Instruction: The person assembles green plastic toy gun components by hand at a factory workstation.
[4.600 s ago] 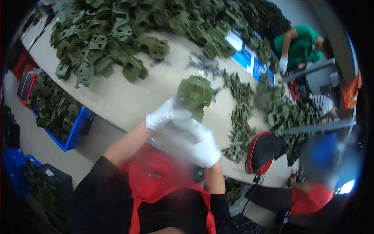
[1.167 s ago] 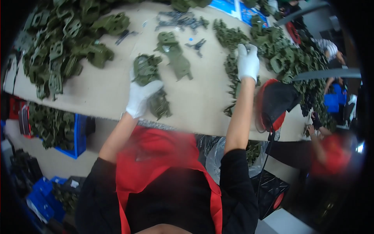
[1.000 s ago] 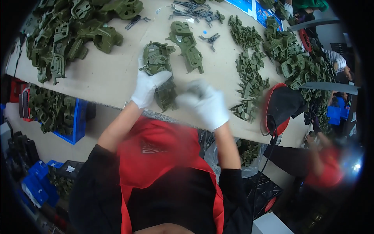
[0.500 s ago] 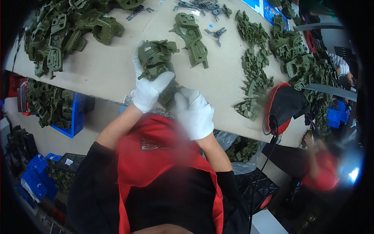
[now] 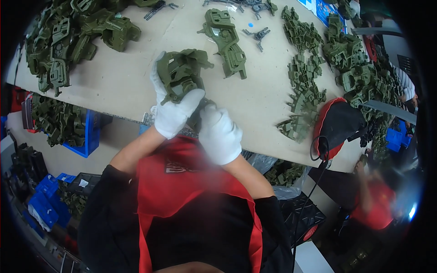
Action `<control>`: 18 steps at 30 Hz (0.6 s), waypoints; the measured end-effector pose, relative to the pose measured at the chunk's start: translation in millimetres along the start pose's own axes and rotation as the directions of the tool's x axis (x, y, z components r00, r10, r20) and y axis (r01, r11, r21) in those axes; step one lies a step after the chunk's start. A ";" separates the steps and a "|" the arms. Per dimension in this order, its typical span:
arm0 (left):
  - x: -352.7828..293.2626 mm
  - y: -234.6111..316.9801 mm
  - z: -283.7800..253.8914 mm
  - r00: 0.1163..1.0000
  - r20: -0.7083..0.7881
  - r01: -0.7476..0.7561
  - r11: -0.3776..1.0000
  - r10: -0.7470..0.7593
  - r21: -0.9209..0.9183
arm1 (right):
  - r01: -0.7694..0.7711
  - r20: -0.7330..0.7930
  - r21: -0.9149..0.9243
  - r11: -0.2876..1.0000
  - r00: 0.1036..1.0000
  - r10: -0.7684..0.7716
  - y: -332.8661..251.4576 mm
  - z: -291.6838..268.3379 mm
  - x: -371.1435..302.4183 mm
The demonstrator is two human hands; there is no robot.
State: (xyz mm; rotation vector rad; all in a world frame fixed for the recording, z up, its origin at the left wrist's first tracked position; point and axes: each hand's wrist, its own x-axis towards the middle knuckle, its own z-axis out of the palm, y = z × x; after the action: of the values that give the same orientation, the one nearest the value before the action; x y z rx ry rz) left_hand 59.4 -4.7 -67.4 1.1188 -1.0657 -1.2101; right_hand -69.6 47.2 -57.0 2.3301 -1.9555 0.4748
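Observation:
A green plastic toy vehicle body (image 5: 182,73) is held up over the table's near edge. My left hand (image 5: 175,109), in a white glove, wraps round its left side with the thumb across the front. My gloved right hand (image 5: 219,134) is closed at the lower end of the same part, its fingers curled; they hide what they grip there. Beyond the hands, another green vehicle body (image 5: 224,43) lies on the table. Right of that lies a small grey three-armed piece (image 5: 258,35).
Heaped green vehicle bodies (image 5: 86,32) cover the table's far left. Rows of small green parts (image 5: 302,77) lie to the right, by a black and red cap (image 5: 339,123). A blue crate (image 5: 92,132) of parts stands below left. Another person in red (image 5: 378,204) is at the right.
The vehicle body has turned slightly in my left hand, showing more of its hollow side. My right hand has shifted a little to the left against its lower end.

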 end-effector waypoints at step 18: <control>16.0 -6.1 -7.6 0.928 0.075 0.367 0.869 -0.364 -0.330 | -0.654 0.639 0.683 0.325 0.750 0.169 44.8 -60.0 49.3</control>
State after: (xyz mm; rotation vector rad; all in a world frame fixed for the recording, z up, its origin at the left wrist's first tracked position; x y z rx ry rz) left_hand 67.2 -20.3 -74.2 1.0681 -0.6271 -1.6317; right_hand -117.5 6.4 6.8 2.4672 -3.2369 1.4540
